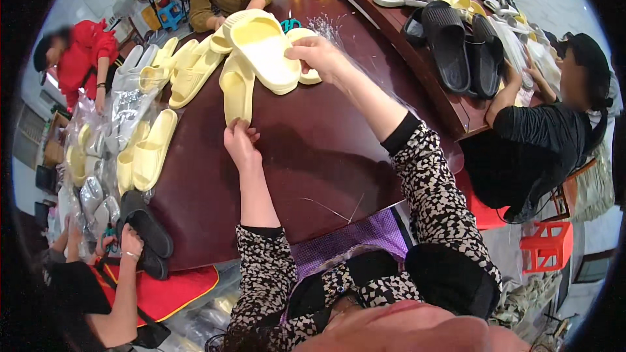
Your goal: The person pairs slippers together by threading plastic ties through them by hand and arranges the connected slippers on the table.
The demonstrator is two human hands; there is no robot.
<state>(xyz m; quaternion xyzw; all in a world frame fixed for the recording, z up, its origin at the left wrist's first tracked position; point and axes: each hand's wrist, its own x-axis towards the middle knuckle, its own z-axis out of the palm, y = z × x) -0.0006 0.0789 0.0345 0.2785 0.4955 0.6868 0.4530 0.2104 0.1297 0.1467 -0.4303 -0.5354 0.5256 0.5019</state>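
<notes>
Above the dark red table, my right hand (319,58) grips the edge of a pale yellow slide sandal (266,52), its smooth pale side facing up. Lower and to the left, my left hand (241,142) pinches the heel end of a second yellow sandal (236,91), whose upper part is partly covered by the first. Behind my right fingers shows another yellow sandal (302,36), partly hidden. Teal-handled scissors (291,23) lie just beyond it.
Yellow sandals (155,150) and clear plastic bags (127,114) line the table's left side, with black sandals (147,228) nearer me. Co-workers sit around the tables. More black sandals (445,45) lie on the right-hand table (417,58). A red stool (546,248) stands at right.
</notes>
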